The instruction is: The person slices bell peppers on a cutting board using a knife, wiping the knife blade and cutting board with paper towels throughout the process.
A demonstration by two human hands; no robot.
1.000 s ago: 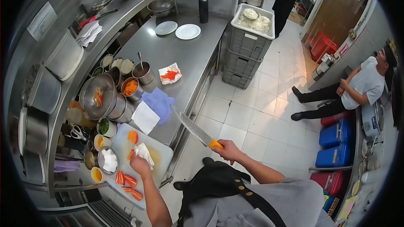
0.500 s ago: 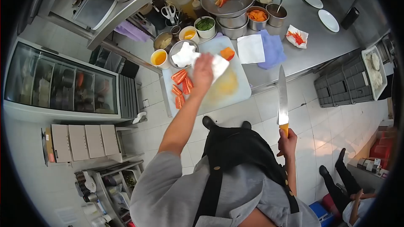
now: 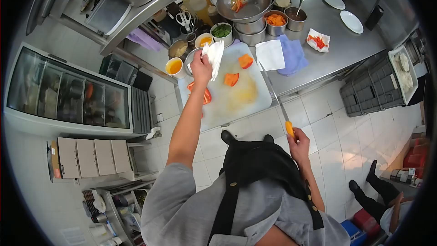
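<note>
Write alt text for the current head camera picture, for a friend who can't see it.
Seen from above, a bare left hand holds white cloth or paper near orange food pieces on a pale cutting board, while the right hand grips a yellow-handled knife, blade pointing toward the steel counter. Pots and a steel bowl sit beyond the board.

That steel counter (image 3: 353, 50) I stood by was pretty loaded: white cutting board (image 3: 216, 111) at one end, purple cloth (image 3: 294, 57) and white sheet (image 3: 269, 55) beside it, then a spoon-holding metal pot (image 3: 296, 26), crumpled napkin (image 3: 314, 32), two white plates (image 3: 351, 22).
</note>
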